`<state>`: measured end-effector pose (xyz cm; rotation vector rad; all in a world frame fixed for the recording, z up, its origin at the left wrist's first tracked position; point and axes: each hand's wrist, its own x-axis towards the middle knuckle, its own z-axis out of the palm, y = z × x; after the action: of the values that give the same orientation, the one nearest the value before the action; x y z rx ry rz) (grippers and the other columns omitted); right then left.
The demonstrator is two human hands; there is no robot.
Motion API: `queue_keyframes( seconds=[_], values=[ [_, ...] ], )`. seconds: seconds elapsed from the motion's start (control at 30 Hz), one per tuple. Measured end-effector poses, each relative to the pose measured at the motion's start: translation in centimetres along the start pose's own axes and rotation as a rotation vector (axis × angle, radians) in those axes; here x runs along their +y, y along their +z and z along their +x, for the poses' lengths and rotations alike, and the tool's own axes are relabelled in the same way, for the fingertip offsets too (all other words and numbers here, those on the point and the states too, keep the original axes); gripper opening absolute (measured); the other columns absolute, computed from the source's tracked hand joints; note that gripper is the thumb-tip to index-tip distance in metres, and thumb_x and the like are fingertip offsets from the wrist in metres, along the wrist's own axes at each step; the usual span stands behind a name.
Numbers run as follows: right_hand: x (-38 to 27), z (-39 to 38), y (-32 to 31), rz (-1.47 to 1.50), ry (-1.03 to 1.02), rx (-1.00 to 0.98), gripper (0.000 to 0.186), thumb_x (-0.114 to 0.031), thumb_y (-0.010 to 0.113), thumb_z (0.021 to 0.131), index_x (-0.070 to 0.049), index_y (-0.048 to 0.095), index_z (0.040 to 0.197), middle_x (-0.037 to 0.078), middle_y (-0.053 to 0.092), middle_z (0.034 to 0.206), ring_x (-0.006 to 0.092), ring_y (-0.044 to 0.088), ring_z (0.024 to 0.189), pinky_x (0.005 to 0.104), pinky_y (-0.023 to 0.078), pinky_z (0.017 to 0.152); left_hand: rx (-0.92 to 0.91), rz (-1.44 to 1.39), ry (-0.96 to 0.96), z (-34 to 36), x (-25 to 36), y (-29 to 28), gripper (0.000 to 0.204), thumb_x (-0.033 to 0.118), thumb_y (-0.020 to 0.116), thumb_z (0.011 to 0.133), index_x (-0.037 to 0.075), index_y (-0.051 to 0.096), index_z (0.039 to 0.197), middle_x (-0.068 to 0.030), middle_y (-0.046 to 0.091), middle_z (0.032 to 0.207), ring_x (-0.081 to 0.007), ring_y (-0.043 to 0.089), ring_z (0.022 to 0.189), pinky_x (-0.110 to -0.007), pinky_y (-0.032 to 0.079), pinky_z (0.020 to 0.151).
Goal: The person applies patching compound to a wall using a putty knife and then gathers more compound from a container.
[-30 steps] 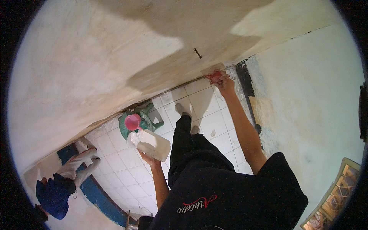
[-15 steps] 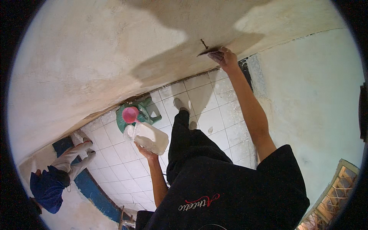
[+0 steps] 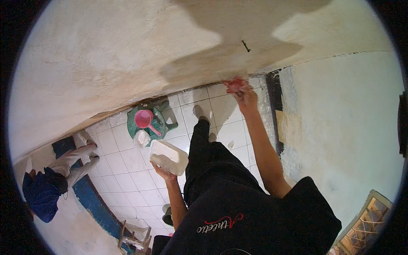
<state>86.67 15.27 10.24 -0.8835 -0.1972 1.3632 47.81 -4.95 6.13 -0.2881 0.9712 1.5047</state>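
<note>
My left hand (image 3: 162, 171) holds a pale rectangular plastic tub (image 3: 182, 165) from its lower left side, in front of my waist. Whitish paste or filler lies in the tub. My right hand (image 3: 246, 98) grips a thin flat scraper (image 3: 235, 85), reddish and smeared by motion, close to the foot of the cream wall (image 3: 106, 55). A small dark nail or hook (image 3: 245, 46) sticks out of the wall above that hand. Whether the scraper's blade touches the wall, I cannot tell.
A green plastic stool (image 3: 170, 126) bears a pink dipper (image 3: 143, 118); a bag of white stuff (image 3: 141, 138) is beside it. Another person (image 3: 44, 191) is at the far left. A wooden chair (image 3: 135, 238) and dark bucket (image 3: 167, 215) stand lower left. A pale green wall (image 3: 340, 127) rises right.
My right hand has come down from beside the nail with the scraper, toward the wall's foot. The tub has shifted slightly, and its open top now shows more.
</note>
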Motion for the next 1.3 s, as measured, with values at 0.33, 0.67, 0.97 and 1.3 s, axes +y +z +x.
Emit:
queue_keyframes(
  seconds=[0.33, 0.67, 0.97, 1.3],
  values=[
    [1.6, 14.4, -6.3, -0.386, -0.06, 0.093, 0.02, -0.001, 0.04, 0.091, 0.012, 0.045, 0.105, 0.027, 0.058, 0.105, 0.0402, 0.061, 0.1, 0.0515, 0.055, 0.091, -0.04, 0.079, 0.0, 1.2, -1.3, 1.6, 0.066, 0.057, 0.042, 0.094, 0.013, 0.034, 0.142, -0.0101, 0.043, 0.139, -0.0311, 0.044, 0.126, -0.048, 0.038, 0.106],
    [-8.7, 1.1, 8.7, 0.055, 0.033, -0.128, 0.028, 0.0, 0.045, 0.087, 0.015, 0.047, 0.111, 0.028, 0.056, 0.116, 0.0409, 0.059, 0.106, 0.0529, 0.048, 0.099, -0.143, 0.054, -0.033, 1.4, -1.1, 2.9, 0.067, 0.059, 0.043, 0.092, 0.012, 0.037, 0.14, -0.0096, 0.045, 0.139, -0.0313, 0.043, 0.127, -0.049, 0.038, 0.105],
    [-10.6, -14.1, 8.8, -0.244, -0.116, -0.044, 0.042, -0.008, 0.05, 0.085, 0.003, 0.048, 0.125, 0.019, 0.053, 0.125, 0.0314, 0.063, 0.102, 0.0427, 0.058, 0.08, -0.324, 0.423, 0.155, -0.3, -1.8, 9.5, 0.065, 0.057, 0.037, 0.095, 0.011, 0.038, 0.14, -0.0112, 0.048, 0.136, -0.0302, 0.048, 0.124, -0.049, 0.04, 0.104],
    [-9.1, -25.8, 12.0, -0.984, -0.213, -0.057, 0.019, -0.012, 0.052, 0.094, 0.001, 0.058, 0.107, 0.013, 0.068, 0.088, 0.0222, 0.062, 0.055, 0.0346, 0.048, 0.048, -0.569, 0.204, -0.291, -4.8, -8.0, 17.3, 0.073, 0.065, 0.03, 0.093, 0.01, 0.037, 0.141, -0.0138, 0.048, 0.137, -0.0315, 0.049, 0.123, -0.046, 0.042, 0.104]
  ],
)
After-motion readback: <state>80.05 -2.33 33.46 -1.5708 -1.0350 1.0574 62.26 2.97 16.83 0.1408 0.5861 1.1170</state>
